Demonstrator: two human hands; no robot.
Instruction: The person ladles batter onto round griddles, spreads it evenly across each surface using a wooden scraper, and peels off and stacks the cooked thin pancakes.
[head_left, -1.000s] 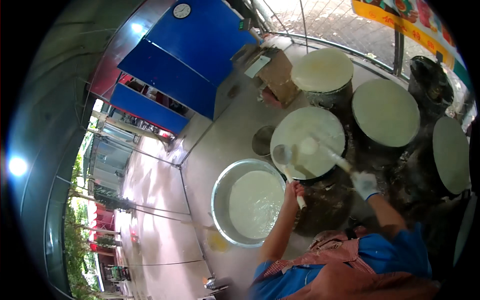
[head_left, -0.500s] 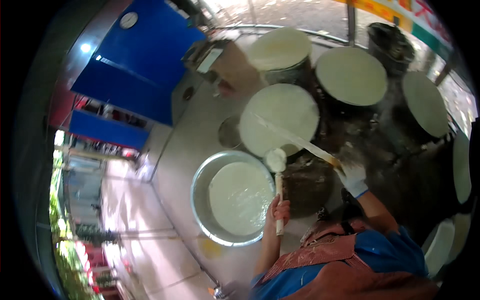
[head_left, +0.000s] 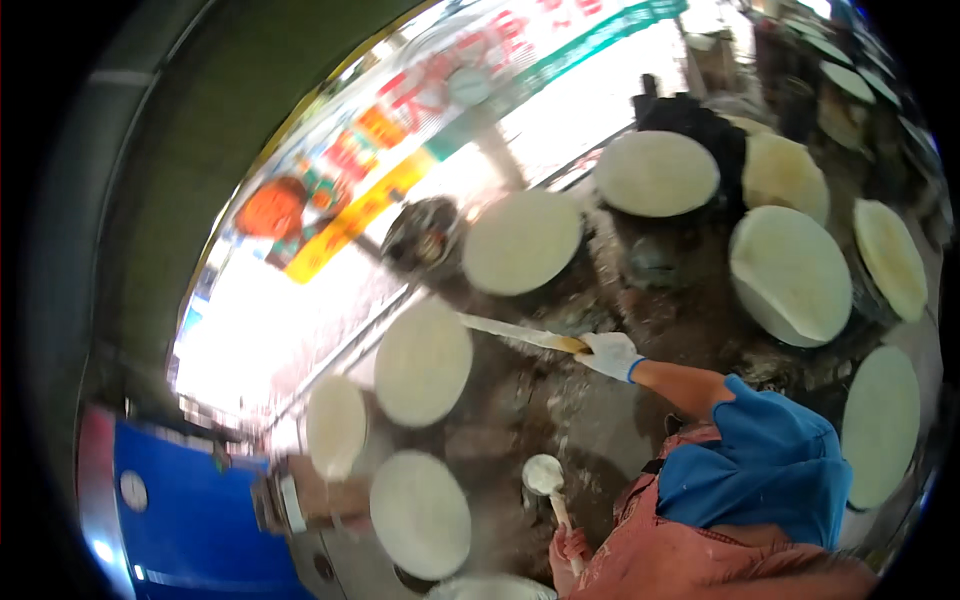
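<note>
My left hand (head_left: 569, 553), bare, is closed round the pale handle of a ladle (head_left: 543, 475) near the lower edge. White batter coats the ladle's bowl. In a white glove, my right hand (head_left: 608, 356) grips the brown end of a long flat spatula (head_left: 515, 331). Its blade is smeared white and points left. The spatula's far tip lies beside the edge of a round griddle covered with a pale sheet (head_left: 423, 363); whether they touch I cannot tell.
More pale round sheets on griddles stand about, one at far centre (head_left: 522, 242), another at lower left (head_left: 421, 515), several at right. A metal basin (head_left: 490, 588) shows its rim at the bottom edge. A dark bucket (head_left: 422, 237) holds debris beyond. Dirty floor (head_left: 600, 430) lies between.
My view has swung to the right, bringing more griddles in. The ladle, beside the basin before, is now away from it. Both hands keep their tools.
</note>
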